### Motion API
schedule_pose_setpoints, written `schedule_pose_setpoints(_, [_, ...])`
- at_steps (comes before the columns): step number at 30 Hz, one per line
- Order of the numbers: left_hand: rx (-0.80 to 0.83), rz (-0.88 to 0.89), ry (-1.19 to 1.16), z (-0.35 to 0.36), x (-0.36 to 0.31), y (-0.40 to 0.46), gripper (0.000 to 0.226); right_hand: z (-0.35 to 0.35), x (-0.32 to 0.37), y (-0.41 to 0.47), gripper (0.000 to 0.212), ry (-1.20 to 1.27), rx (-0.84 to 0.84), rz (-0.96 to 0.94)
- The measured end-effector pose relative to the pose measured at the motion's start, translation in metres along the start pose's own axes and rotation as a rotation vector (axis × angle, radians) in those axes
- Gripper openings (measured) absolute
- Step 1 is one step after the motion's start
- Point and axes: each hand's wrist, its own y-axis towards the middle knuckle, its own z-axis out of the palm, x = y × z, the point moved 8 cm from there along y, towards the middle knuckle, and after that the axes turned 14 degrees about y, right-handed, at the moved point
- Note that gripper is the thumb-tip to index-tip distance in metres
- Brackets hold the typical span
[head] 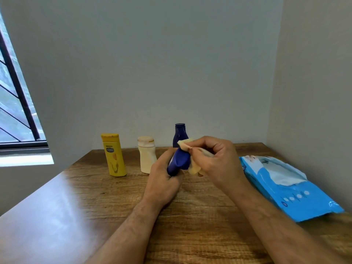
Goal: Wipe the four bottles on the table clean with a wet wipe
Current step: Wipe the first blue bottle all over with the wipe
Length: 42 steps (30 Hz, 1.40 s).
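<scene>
My left hand (163, 180) grips a dark blue bottle (179, 161) and holds it tilted above the table. My right hand (215, 159) pinches a pale yellowish wet wipe (194, 167) against the bottle's upper end. A second dark blue bottle (180, 133) stands upright at the back, partly hidden behind the wipe. A cream bottle (146, 157) stands left of my hands, and a yellow bottle (114, 155) stands further left.
A blue pack of wet wipes (289, 189) lies open at the right, a white wipe sticking out. The wooden table (76, 206) meets grey walls at the back and right. A window is at the far left.
</scene>
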Motion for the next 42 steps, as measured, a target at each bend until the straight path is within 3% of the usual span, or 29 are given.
schedule_pose_setpoints(5, [-0.002,0.007,0.001,0.003,-0.001,0.002,0.055,-0.008,-0.010,0.003,0.013,0.021,-0.054,0.050])
schedule_pose_setpoints(10, [-0.011,-0.002,0.004,0.001,0.006,0.002,0.055,0.005,0.000,-0.002,0.021,-0.058,0.085,-0.082])
schedule_pose_setpoints(14, [-0.006,0.015,0.016,0.000,0.004,0.003,0.051,0.010,0.002,-0.004,0.021,-0.017,0.175,-0.082])
schedule_pose_setpoints(17, [-0.004,0.028,0.029,-0.001,-0.001,0.002,0.057,0.006,-0.001,0.001,0.026,0.079,0.121,-0.032])
schedule_pose_setpoints(21, [0.012,0.044,0.017,0.001,-0.008,0.000,0.049,-0.007,-0.009,0.006,0.013,0.055,-0.024,0.003])
schedule_pose_setpoints(26, [0.025,0.034,-0.059,0.004,-0.011,-0.002,0.043,-0.005,-0.015,0.006,0.020,0.073,0.025,0.027])
schedule_pose_setpoints(30, [0.039,0.023,-0.076,0.004,-0.008,-0.003,0.036,-0.003,-0.013,0.006,0.005,0.204,0.054,0.060])
schedule_pose_setpoints(33, [0.052,0.010,-0.013,0.006,-0.006,-0.002,0.040,-0.002,-0.008,0.004,0.016,0.408,0.067,0.111])
schedule_pose_setpoints(36, [0.013,-0.019,0.013,0.002,-0.002,-0.002,0.050,0.005,0.001,0.002,0.002,0.269,0.157,0.053])
schedule_pose_setpoints(38, [0.000,-0.018,0.049,0.000,-0.003,-0.002,0.054,0.006,0.001,0.001,0.008,0.125,0.176,0.004])
schedule_pose_setpoints(42, [0.031,0.013,0.059,0.004,-0.008,-0.001,0.049,-0.007,-0.006,0.006,0.006,0.108,0.053,0.001])
